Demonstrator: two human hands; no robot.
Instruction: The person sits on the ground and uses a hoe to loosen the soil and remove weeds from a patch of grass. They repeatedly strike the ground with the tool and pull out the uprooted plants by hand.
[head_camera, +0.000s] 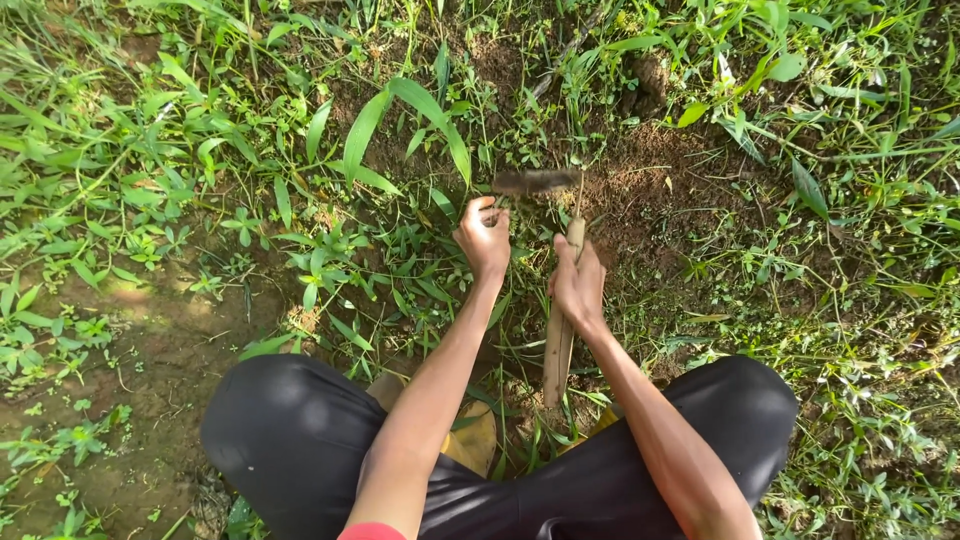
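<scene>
Weedy ground with patches of bare brown soil (650, 190) fills the view as a person squats over it, knees in dark trousers (300, 440) at 6 o'clock. Right hand (578, 285), near centre, is wrapped tight around the wooden handle of a hoe (558, 345); the handle runs from 6 toward 12 o'clock, and its blurred blade (535, 181) hangs just above the soil at 12. Left hand (484, 240), just at 9 o'clock of the right, is curled closed among the weeds (330, 250), apparently pinching stems, though what it grips cannot be told. The hoe looks stiff and head-heavy, best gripped midway up the handle, as here. The weeds look soft and light, likely to tear unless taken low near the roots.
</scene>
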